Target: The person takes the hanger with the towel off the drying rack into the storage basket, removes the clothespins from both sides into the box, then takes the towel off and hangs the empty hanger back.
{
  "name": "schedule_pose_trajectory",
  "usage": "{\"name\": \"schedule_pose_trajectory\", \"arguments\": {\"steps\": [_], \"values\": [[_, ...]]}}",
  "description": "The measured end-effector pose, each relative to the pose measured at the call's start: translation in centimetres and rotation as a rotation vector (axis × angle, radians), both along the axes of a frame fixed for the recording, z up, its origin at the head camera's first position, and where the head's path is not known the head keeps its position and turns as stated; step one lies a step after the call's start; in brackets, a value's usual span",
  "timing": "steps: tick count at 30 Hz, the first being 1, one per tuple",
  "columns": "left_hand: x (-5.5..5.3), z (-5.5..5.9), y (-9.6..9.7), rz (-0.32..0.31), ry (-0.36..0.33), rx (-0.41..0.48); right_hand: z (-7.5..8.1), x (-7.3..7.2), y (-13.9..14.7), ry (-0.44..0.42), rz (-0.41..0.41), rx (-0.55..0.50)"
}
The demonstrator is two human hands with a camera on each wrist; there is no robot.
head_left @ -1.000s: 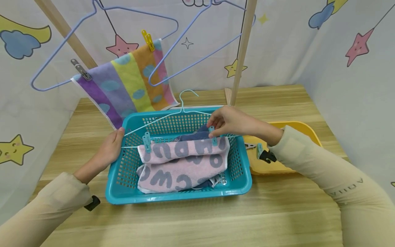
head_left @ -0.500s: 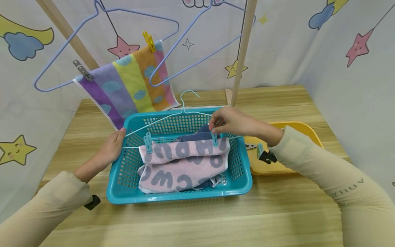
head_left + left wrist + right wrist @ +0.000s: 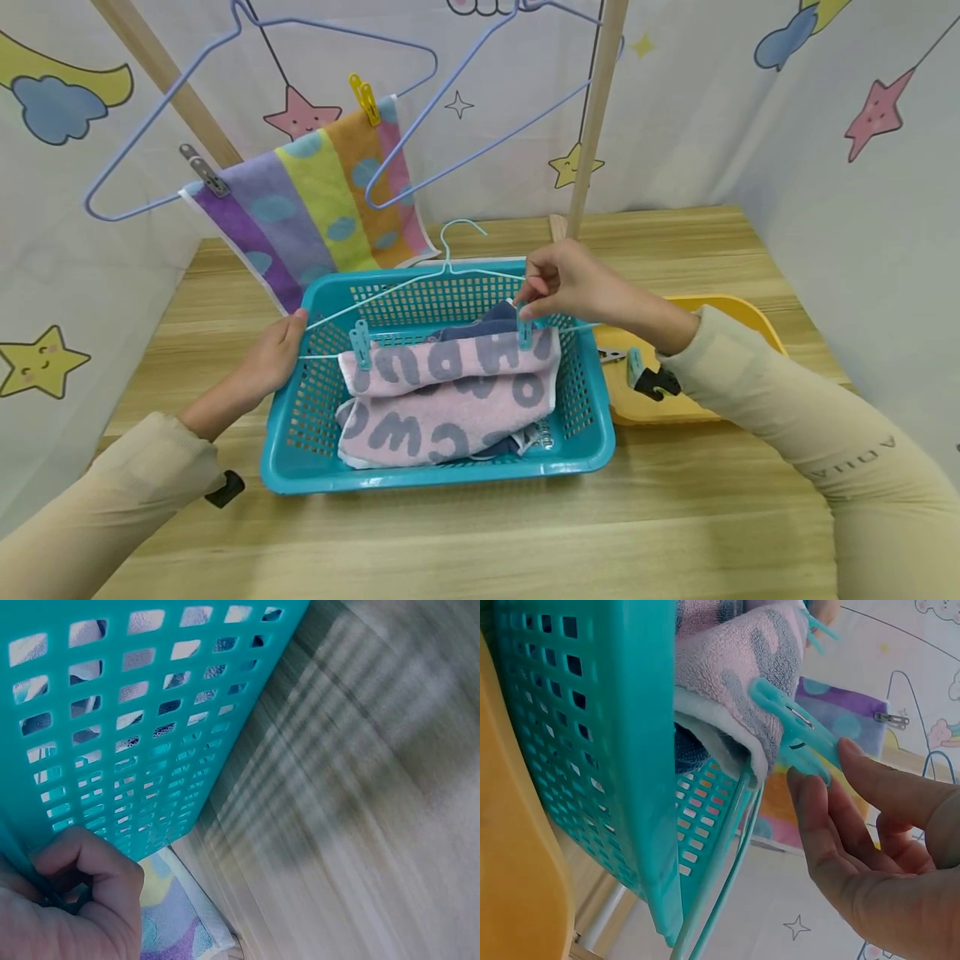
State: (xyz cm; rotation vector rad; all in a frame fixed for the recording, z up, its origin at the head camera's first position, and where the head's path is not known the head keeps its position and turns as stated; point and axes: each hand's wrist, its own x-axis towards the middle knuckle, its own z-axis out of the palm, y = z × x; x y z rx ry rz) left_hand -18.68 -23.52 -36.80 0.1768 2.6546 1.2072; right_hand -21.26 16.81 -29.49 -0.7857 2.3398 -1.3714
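Note:
A pink and grey lettered towel is folded over the bar of a light-blue hanger above a teal basket. My left hand grips the hanger's left end at the basket rim; in the left wrist view its fingers are curled. With thumb and fingertips, my right hand pinches the handles of a blue clothespin, whose jaws sit over the towel's right part and the bar. A second blue clothespin clips the towel's left part. Dark blue cloth lies in the basket beneath.
A yellow tray with some clips stands to the right of the basket. Behind, a striped towel hangs from a purple hanger by a grey and a yellow clip. Another purple hanger hangs beside a wooden post.
My right hand has shifted slightly up and right, still at the clothespin. The hanger's right side and the towel's right edge have risen a little. My left hand stays in place.

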Motion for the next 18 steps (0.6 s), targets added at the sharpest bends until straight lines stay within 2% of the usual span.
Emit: {"name": "schedule_pose_trajectory", "arguments": {"steps": [3,11,18], "values": [[0.0,0.1,0.1,0.008,0.025,-0.02,0.0,0.1,0.1,0.024,-0.036,0.009],[0.0,0.2,0.2,0.005,0.047,-0.061,0.2,-0.1,0.8,-0.037,-0.133,-0.084],[0.0,0.2,0.3,0.004,0.055,-0.087,0.6,-0.2,2.0,-0.003,-0.165,-0.081]]}}
